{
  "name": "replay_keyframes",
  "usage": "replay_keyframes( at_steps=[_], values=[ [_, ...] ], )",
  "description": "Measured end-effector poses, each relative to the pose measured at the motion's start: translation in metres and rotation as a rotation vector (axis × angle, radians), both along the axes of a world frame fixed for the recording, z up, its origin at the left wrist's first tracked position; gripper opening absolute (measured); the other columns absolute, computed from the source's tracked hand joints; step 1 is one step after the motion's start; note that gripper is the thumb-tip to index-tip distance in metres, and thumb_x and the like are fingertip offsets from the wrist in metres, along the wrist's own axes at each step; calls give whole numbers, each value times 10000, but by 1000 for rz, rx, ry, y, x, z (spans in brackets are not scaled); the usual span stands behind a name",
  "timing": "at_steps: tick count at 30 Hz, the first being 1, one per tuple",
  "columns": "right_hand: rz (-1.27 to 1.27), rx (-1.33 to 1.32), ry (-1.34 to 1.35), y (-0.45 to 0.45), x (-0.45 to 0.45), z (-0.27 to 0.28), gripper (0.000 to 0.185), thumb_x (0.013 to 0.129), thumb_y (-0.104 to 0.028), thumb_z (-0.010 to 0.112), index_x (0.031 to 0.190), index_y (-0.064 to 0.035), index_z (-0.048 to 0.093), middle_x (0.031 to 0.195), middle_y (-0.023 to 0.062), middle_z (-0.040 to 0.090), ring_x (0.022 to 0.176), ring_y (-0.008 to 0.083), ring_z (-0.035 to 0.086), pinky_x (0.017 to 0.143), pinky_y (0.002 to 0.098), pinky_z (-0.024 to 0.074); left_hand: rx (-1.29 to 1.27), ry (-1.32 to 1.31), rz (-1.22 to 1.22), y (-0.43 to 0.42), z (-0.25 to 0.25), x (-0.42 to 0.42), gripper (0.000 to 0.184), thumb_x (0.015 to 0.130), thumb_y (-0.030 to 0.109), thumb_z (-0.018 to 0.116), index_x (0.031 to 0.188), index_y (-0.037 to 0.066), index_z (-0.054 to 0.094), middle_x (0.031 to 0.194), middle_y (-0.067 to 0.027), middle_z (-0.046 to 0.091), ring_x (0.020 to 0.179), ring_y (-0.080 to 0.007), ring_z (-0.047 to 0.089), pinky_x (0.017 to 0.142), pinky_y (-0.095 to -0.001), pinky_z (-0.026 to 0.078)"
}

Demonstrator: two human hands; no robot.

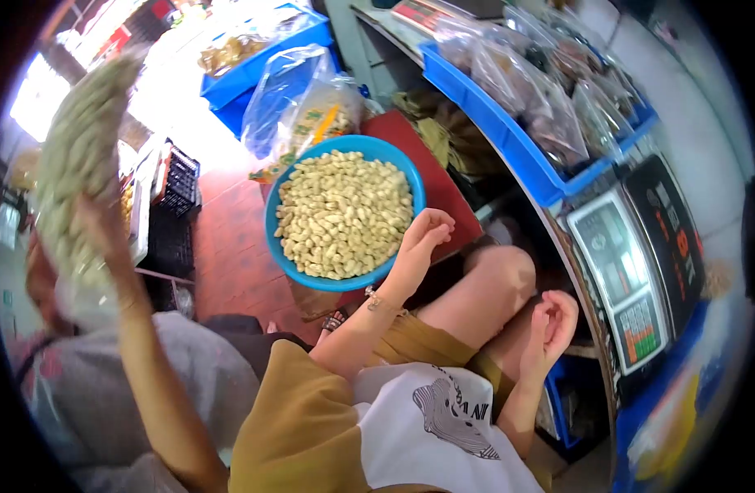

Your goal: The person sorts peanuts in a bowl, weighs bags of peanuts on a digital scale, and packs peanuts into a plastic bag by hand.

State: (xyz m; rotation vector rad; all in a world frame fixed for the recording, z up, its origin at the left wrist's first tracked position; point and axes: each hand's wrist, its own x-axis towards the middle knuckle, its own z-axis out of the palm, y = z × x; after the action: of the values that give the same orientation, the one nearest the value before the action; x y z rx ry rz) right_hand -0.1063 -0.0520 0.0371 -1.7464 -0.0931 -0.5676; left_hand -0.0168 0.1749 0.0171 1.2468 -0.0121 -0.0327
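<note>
With fingers (440,219) loosely curled and gripping nothing, held the left hand (416,246) beside the blue basin (332,284) and the right hand (550,333) farther from it, leaving the peanuts (345,214) inside, presumably contained for easy reach.

Your left arm reaches forward, its hand (427,232) farther out, fingers loosely bent. Your right forearm is raised, its hand (552,323) nearer your body, fingers softly curled. The two hands are well apart.
</note>
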Motion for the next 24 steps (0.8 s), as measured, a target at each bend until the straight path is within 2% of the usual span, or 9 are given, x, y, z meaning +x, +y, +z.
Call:
replay_keyframes(
  at_steps=[2,3,6,8,11,14,16,19,24],
  values=[
    [44,75,41,7,4,4,253,884,-53,595,1126,-1,545,1097,82,516,896,130,500,837,249,406,-253,108,63,9,-1,10,195,949,190,467,1066,52,539,1008,-25,568,917,-129,545,846,-265,422],
    [61,156,72,10,8,4,250,882,-51,595,1121,4,546,1093,88,516,888,129,500,831,249,409,-305,110,86,13,-1,12,304,955,283,426,1127,56,534,1062,-56,581,988,-176,556,890,-321,429],
    [144,343,107,5,24,2,325,882,-88,586,1179,26,517,1095,114,522,891,148,520,845,280,425,-740,204,55,27,5,17,373,949,331,418,1185,63,525,1131,-92,576,1062,-227,535,932,-366,413],
    [196,428,88,-3,35,6,376,887,-118,581,1221,30,494,1107,123,528,909,163,535,861,296,432,-974,212,33,31,11,20,446,952,378,408,1275,76,473,1274,-127,518,1136,-274,505,966,-412,393],
    [315,477,136,1,45,23,574,932,-293,548,1374,18,354,1315,200,464,1089,248,548,939,353,437,-1145,265,55,15,45,14,465,953,384,453,1318,97,440,1320,-121,482,1127,-269,515,972,-400,400],
    [438,616,123,-7,63,29,774,941,-585,408,1460,-34,243,1444,179,351,1205,313,476,1014,457,377,-1214,262,-56,-12,61,18,463,958,373,437,1330,97,439,1333,-137,477,1153,-276,503,981,-406,396],
    [359,885,8,-17,74,43,686,980,-547,320,1463,-64,253,1407,171,404,1213,333,475,1029,481,363,-1251,277,-151,-35,67,19,463,962,366,426,1338,97,438,1341,-147,473,1171,-281,495,987,-410,394],
    [186,1117,-269,-40,77,63,598,1003,-478,318,1412,-41,317,1356,168,452,1195,306,482,1051,459,333,-1286,286,-303,-60,66,14,463,967,355,410,1350,97,438,1354,-162,468,1198,-288,483,996,-416,391],
    [52,978,-130,-65,44,21,371,998,-310,411,1196,-17,524,1102,141,602,904,212,606,839,347,482,-1166,288,-447,-53,38,0,465,976,337,383,1371,97,436,1376,-187,460,1242,-300,462,1012,-427,385]
  ],
)
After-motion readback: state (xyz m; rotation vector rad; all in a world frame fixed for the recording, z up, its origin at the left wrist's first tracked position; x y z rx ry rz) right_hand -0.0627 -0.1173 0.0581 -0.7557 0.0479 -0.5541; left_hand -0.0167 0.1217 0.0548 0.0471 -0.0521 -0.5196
